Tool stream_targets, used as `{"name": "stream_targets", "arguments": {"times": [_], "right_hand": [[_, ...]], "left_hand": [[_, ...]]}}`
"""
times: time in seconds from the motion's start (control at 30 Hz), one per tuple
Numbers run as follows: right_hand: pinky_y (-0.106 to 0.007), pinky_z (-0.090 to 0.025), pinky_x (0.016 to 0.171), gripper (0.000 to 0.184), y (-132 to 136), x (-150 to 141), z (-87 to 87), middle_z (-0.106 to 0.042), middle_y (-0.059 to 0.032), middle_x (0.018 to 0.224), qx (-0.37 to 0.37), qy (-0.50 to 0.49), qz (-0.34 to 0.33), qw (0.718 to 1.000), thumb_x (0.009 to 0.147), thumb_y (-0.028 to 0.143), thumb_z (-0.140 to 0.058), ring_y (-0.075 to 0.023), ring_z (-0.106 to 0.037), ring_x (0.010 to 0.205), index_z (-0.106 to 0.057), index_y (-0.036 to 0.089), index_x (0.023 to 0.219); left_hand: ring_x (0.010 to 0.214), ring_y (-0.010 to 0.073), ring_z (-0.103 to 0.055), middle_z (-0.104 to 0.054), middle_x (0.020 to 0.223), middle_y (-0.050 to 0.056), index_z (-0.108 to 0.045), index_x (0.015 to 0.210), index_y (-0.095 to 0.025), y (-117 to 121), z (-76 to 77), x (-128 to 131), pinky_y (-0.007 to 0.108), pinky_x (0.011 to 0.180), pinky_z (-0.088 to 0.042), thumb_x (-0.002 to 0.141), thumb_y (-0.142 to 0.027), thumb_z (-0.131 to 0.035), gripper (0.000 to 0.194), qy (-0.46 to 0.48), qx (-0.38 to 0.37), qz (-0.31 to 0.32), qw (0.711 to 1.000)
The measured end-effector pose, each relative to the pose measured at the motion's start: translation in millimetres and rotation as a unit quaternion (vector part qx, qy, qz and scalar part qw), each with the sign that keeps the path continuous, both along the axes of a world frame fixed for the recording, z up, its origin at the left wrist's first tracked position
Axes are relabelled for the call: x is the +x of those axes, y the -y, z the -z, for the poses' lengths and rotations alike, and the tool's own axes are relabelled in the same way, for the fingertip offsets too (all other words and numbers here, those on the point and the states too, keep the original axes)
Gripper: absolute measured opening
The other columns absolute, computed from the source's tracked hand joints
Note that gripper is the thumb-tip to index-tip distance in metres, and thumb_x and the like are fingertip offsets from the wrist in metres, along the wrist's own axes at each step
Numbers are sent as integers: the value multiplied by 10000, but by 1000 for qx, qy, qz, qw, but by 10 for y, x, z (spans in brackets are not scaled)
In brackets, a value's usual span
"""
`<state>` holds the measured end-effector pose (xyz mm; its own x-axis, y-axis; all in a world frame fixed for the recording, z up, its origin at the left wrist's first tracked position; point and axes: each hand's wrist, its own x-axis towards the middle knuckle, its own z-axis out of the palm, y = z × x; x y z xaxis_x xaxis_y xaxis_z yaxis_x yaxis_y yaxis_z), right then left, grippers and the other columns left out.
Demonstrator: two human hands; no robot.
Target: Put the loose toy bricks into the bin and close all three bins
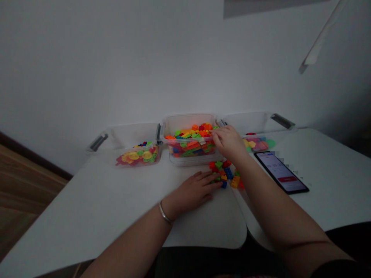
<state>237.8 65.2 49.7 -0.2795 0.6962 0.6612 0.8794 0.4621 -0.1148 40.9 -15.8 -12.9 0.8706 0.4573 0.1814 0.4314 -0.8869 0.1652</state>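
Observation:
My left hand (pixel 197 190) lies palm down on the table with its fingers stretched out, the tips touching a small pile of toy building bricks (pixel 228 173) in red, green, blue and orange. Over the right front rim of the middle clear plastic bin (pixel 171 143) is my right hand (pixel 230 143), its fingers curled and pressed together. What those fingers hold, if anything, is hidden. Many coloured bricks (pixel 188 135) fill that bin, just beside the right fingertips. The right forearm passes over part of the loose pile.
A clear bin (pixel 133 133) with yellow, red and green pieces stands on the left. Another clear bin (pixel 246 119) with coloured pieces stands on the right, partly behind my hand. A phone (pixel 281 172) lies right of my forearm. Behind the white table (pixel 95 216) rises a wall.

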Motion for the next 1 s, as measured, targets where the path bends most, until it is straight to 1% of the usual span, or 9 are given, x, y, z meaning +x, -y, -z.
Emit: {"name": "stream_targets", "arguments": {"times": [0.1, 0.23, 0.37, 0.5, 0.63, 0.7, 0.8, 0.9, 1.0], "right_hand": [[-401, -425, 989, 385, -3, 0, 2, -744, -112, 1049, -3, -2, -1, 1000, 957, 253, -369, -247, -639, 1006, -733, 130, 983], [-412, -425, 1001, 364, -3, -6, 5, -729, -99, 1103, -2, -25, -9, 1000, 943, 237, -387, -258, -624, 1051, -711, 134, 1073], [-438, -422, 1016, 369, -2, -3, 17, -688, -117, 1192, -13, -39, -10, 999, 937, 253, -404, -277, -590, 1123, -666, 131, 1168], [-448, -427, 1024, 379, 7, 0, 31, -627, -133, 1283, -23, -69, -6, 997, 927, 277, -427, -280, -546, 1200, -641, 149, 1213], [-515, -374, 1059, 349, 83, -26, -18, -565, -155, 1356, -1, -78, 20, 997, 899, 281, -484, -298, -540, 1212, -658, 171, 1182], [-552, -341, 1062, 307, 152, -48, -80, -581, -147, 1335, 29, -81, 36, 996, 881, 270, -522, -306, -557, 1180, -678, 192, 1134], [-463, -418, 985, 251, 267, -97, -191, -675, -127, 1157, 50, -89, -20, 995, 887, 250, -523, -271, -602, 1080, -696, 187, 1058], [-350, -478, 840, 213, 363, -166, -263, -720, -86, 946, -27, -60, -131, 989, 906, 246, -518, -219, -642, 925, -703, 177, 986], [-309, -485, 763, 176, 417, -244, -245, -731, -54, 933, -169, 15, -188, 967, 882, 219, -557, -200, -657, 867, -708, 197, 971]], "left_hand": [[1351, 250, -438, -489, 1466, 88, -493, 1375, -244, -11, -9, -21, 438, 1114, -372, 921, -230, -557, 459, 9, 5, -17, 1000], [1187, 250, -561, -562, 1379, 62, -563, 1271, -243, -39, -32, -55, 427, 1004, -463, 895, -213, -586, 379, 19, 13, -39, 999], [1075, 233, -607, -624, 1252, 73, -623, 1115, -196, -53, -50, -69, 386, 909, -504, 907, -207, -561, 217, 26, 27, -60, 997], [948, 212, -636, -651, 1161, 73, -643, 1045, -184, -79, -73, -109, 363, 828, -525, 929, -225, -532, 166, 20, 38, -87, 995], [951, 221, -641, -651, 1156, 78, -646, 1037, -185, -143, -80, -196, 376, 838, -531, 912, -201, -544, 161, 24, 35, -117, 992], [977, 227, -639, -643, 1172, 80, -646, 1029, -189, -176, -74, -247, 386, 864, -530, 909, -193, -542, 159, 31, 19, -126, 991], [1056, 235, -616, -608, 1218, 89, -626, 1083, -194, -215, -68, -323, 391, 928, -517, 880, -181, -577, 210, 62, -20, -133, 989], [1133, 238, -574, -552, 1265, 107, -574, 1193, -197, -253, -64, -395, 386, 986, -495, 810, -171, -660, 394, 117, -64, -144, 981], [1140, 248, -560, -555, 1239, 106, -563, 1214, -205, -299, -46, -447, 422, 1009, -477, 774, -202, -707, 463, 155, -87, -169, 969]]}}
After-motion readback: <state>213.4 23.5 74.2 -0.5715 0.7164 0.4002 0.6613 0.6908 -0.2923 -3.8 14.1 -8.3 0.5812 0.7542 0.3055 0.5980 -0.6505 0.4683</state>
